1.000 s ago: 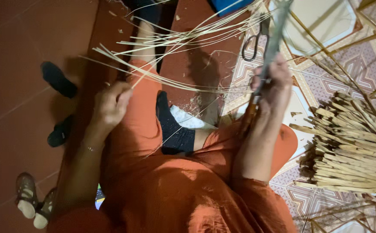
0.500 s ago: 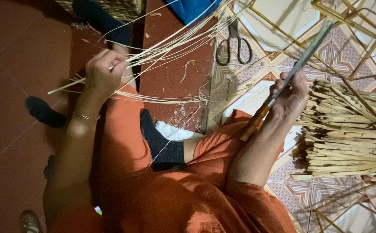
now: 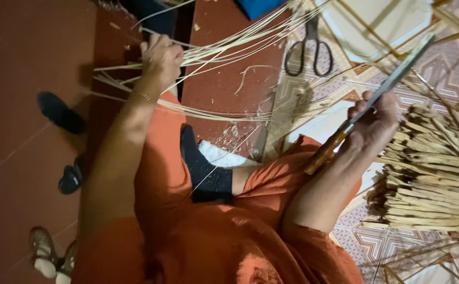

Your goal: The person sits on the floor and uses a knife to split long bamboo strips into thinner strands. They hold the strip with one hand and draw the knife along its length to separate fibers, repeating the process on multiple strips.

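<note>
Keep your left hand [image 3: 161, 60] closed firmly around the thin bamboo strips [image 3: 240, 44] fanning toward two o'clock, and your right hand [image 3: 374, 123] wrapped tight on the long knife [image 3: 377, 97], blade angled away from your legs.

Open red floor [image 3: 29, 63] is left free at the far left. The middle is crossed by thin bamboo strips [image 3: 229, 47], with scissors [image 3: 309, 50] beyond. The right is blocked by a bundle of split bamboo [image 3: 429, 179].

Orange trousers [image 3: 271, 184]; black sock [image 3: 206, 171]; pale strips [image 3: 229, 50].
</note>
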